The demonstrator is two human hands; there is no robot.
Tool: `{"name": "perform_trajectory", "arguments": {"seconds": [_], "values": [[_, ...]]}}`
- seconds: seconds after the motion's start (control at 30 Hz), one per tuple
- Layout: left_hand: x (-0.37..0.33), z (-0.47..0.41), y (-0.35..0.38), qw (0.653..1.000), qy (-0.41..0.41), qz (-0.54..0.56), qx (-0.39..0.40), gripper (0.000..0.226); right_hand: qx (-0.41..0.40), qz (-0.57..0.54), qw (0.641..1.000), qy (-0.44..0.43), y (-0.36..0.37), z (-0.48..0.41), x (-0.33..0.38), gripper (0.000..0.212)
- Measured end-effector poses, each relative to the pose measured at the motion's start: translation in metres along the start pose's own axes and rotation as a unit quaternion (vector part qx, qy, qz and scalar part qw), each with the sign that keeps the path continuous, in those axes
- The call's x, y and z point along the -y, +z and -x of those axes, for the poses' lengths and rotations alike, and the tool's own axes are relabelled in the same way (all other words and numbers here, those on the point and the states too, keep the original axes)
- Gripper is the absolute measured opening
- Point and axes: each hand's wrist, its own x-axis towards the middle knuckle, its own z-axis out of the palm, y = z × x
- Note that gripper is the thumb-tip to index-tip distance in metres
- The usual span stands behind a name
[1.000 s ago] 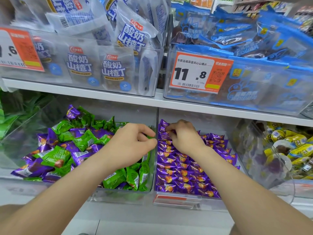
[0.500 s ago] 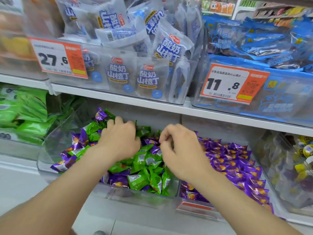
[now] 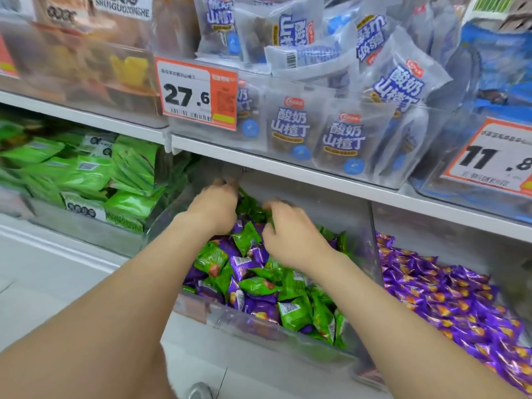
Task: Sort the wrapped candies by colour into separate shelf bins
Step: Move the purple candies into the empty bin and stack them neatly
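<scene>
A clear shelf bin (image 3: 198, 309) in the middle of the lower shelf holds mixed green candies (image 3: 293, 312) and purple candies (image 3: 244, 266). To its right lies a bin of purple candies (image 3: 449, 300) only. Both my hands are inside the mixed bin, near its back. My left hand (image 3: 214, 207) reaches deepest, under the upper shelf, with its fingertips hidden. Beside it, my right hand (image 3: 290, 236) has its fingers and thumb curled round a green candy (image 3: 269, 218) at the back of the pile.
The white upper shelf (image 3: 288, 165) hangs low over the bin's back. It carries clear bins of blue-and-white snack packets (image 3: 342, 139) and a 27.6 price tag (image 3: 198, 93). A bin of green packets (image 3: 86, 174) stands to the left.
My view has swung left and closer. My right hand left the purple bin and came into the mixed bin. My left hand has pushed further back under the shelf.
</scene>
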Motion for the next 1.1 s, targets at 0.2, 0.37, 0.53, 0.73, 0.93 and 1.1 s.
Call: {"name": "perform_trajectory", "arguments": {"seconds": [0.2,0.37,0.53,0.73,0.93,1.1], "values": [[0.006,0.0,-0.003,0.997,0.024,0.01,-0.068,0.032,0.105,0.112,0.985,0.072,-0.001,-0.018,0.003,0.03],[-0.002,0.014,-0.014,0.993,0.061,0.043,-0.096,0.02,0.135,0.078,0.987,0.041,0.012,-0.024,0.001,0.053],[0.0,0.027,-0.012,0.997,0.054,0.05,-0.033,0.027,0.101,0.068,0.992,0.031,0.014,-0.026,-0.007,0.052],[-0.004,0.033,-0.006,0.988,0.071,-0.072,0.115,0.046,0.001,-0.054,0.995,0.078,-0.002,-0.019,-0.017,0.031],[-0.02,0.036,-0.005,0.981,0.091,-0.108,0.133,0.044,-0.016,-0.211,0.972,0.102,-0.031,0.021,-0.025,0.012],[-0.024,0.042,-0.008,0.984,0.114,-0.087,0.101,0.034,0.051,-0.287,0.952,0.096,-0.055,0.067,-0.031,0.023]]}}
